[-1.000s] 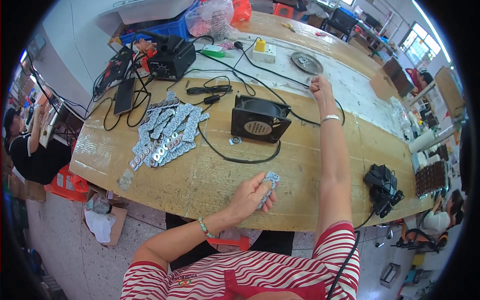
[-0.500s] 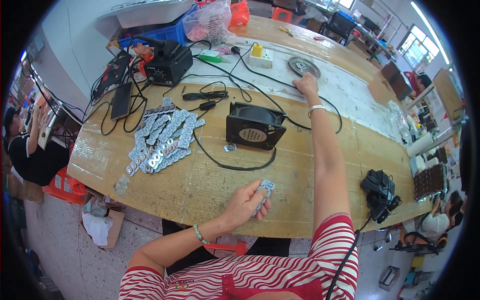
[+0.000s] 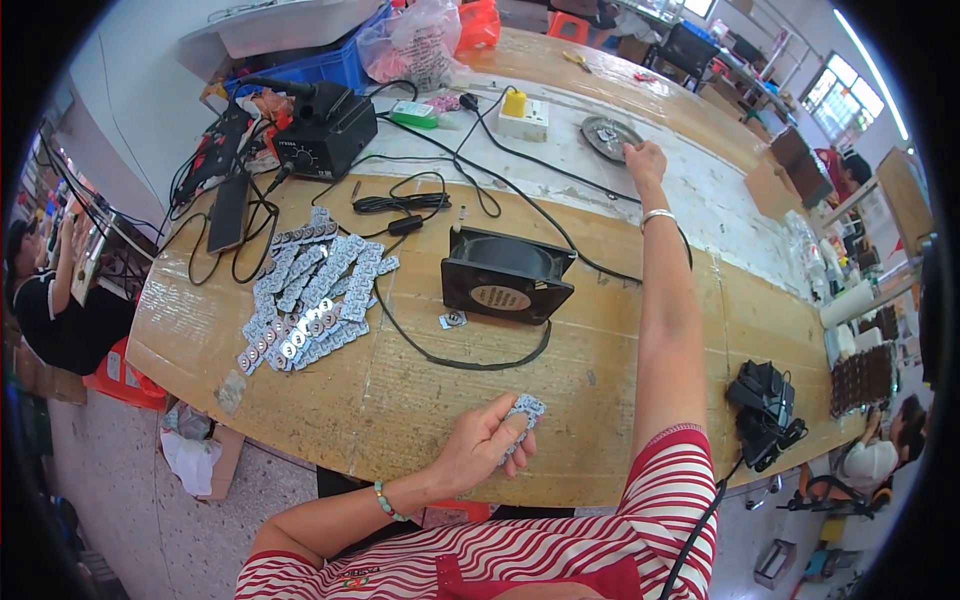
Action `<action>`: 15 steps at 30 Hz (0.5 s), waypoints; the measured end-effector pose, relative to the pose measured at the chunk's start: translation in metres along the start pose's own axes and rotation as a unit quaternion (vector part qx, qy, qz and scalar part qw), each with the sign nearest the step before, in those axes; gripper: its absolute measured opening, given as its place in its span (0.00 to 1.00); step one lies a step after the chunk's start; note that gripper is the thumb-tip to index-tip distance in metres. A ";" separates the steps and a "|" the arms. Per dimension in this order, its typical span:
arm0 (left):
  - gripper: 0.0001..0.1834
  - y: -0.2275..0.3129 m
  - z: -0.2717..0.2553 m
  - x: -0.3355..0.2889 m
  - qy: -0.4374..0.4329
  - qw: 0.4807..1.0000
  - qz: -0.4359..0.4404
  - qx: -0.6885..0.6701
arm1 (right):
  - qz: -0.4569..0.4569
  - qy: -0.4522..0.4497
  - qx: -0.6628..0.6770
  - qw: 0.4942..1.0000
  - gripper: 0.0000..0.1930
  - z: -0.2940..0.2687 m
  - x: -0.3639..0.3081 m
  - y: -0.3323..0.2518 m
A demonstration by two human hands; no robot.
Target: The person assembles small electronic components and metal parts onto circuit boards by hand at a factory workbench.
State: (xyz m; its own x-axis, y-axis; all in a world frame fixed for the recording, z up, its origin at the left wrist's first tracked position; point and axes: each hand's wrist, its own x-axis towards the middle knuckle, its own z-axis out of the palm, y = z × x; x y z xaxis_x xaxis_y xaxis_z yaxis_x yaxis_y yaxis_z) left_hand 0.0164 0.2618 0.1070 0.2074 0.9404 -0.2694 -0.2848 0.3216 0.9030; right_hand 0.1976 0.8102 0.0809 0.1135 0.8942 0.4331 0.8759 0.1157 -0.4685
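A long wooden table (image 3: 420, 400) is covered with cables, a black fan (image 3: 505, 275) and a heap of small silver strips (image 3: 310, 295). One such strip (image 3: 524, 413) is pinched in the closed left hand (image 3: 485, 445) at the near edge. The round metal dish (image 3: 607, 135) at the far side is touched by the outstretched right hand (image 3: 645, 160), fingers curled at its rim.

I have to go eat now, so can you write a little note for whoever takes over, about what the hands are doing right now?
Left hand: fingers closed on a small silver strip near the table edge.
Right hand: stretched far out, fingertips at the round metal dish.
Pile of silver strips lies left of the black fan.
Done: one strip picked up. Left: the pile is untouched.
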 end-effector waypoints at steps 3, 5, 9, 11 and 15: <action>0.13 -0.003 -0.003 -0.002 0.006 1.000 -0.002 -0.005 | -0.003 -0.009 -0.020 1.000 0.16 0.003 -0.016 -0.017; 0.13 -0.003 -0.002 -0.001 0.002 1.000 -0.002 -0.010 | -0.069 0.005 -0.013 0.998 0.15 -0.001 -0.015 -0.019; 0.13 -0.002 -0.001 -0.001 -0.004 1.000 -0.003 -0.018 | -0.044 -0.013 -0.007 0.999 0.16 -0.010 -0.014 -0.021; 0.13 -0.003 -0.002 -0.003 0.000 1.000 -0.004 -0.024 | -0.076 -0.074 -0.095 0.990 0.18 -0.013 -0.028 -0.027; 0.14 -0.003 -0.003 -0.003 -0.005 1.000 -0.014 -0.028 | -0.086 -0.072 -0.121 0.986 0.20 -0.015 -0.036 -0.021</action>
State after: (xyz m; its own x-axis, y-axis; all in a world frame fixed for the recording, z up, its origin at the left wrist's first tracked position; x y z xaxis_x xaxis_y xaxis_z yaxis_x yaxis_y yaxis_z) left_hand 0.0142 0.2579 0.1040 0.2258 0.9299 -0.2903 -0.3298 0.3533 0.8754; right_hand 0.1822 0.7696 0.0863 -0.0996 0.9240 0.3692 0.9646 0.1807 -0.1921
